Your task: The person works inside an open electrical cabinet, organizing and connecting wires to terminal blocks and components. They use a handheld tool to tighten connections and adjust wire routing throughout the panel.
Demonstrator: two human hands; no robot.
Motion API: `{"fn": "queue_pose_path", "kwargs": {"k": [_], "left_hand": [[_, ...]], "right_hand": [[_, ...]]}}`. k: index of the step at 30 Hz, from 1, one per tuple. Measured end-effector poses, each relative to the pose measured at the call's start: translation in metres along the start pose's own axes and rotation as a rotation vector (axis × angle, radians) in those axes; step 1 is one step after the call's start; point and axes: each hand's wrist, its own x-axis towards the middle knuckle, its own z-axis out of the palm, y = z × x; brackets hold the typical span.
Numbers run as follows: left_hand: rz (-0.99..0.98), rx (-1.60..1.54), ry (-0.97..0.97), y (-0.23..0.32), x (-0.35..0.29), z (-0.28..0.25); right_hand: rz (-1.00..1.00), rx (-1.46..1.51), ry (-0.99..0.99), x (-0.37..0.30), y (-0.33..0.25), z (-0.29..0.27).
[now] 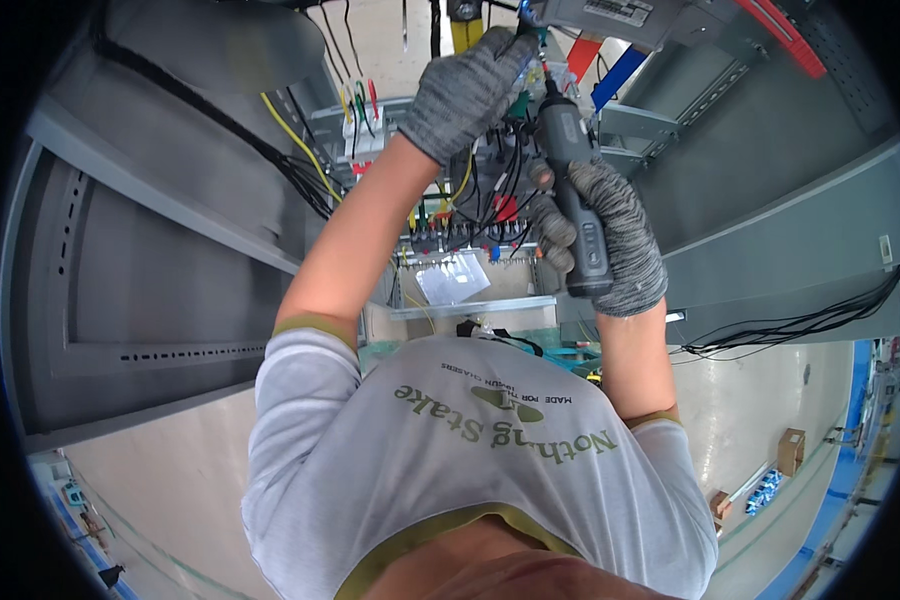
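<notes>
My right hand (622,235), in a grey knitted glove, is wrapped round a dark grey electric screwdriver (570,135). The tool points up and away from me, its bit reaching the lower edge of a grey device (610,18) at the top of the view. My left hand (465,95), gloved alike, has its fingers bent together beside the bit; what they hold, if anything, is hidden. Close to the tool's front hang a blue strip (618,80) and a red strip (582,58).
A grey metal cabinet surrounds my arms, with a side panel (170,150) at left and another (790,170) at right. Black cables (220,125) cross the left side. Below my hands are a row of terminals (460,238) and a paper sheet (452,278). More cables (790,325) hang at right.
</notes>
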Motion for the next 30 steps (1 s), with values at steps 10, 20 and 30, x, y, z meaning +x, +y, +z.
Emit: {"fn": "queue_pose_path", "kwargs": {"k": [10, 20, 30], "left_hand": [[0.012, 0.001, 0.056, 0.0, -0.003, 0.006], [-0.023, -0.081, -0.015, 0.003, 0.001, -0.005], [-0.156, -0.39, 0.097, 0.009, -0.013, -0.055]], "right_hand": [[-0.052, -0.002, -0.02, 0.002, 0.008, 0.007], [-0.114, -0.217, 0.08, 0.016, 0.014, 0.002], [-0.226, -0.516, 0.317, -0.076, 0.029, -0.053]]}}
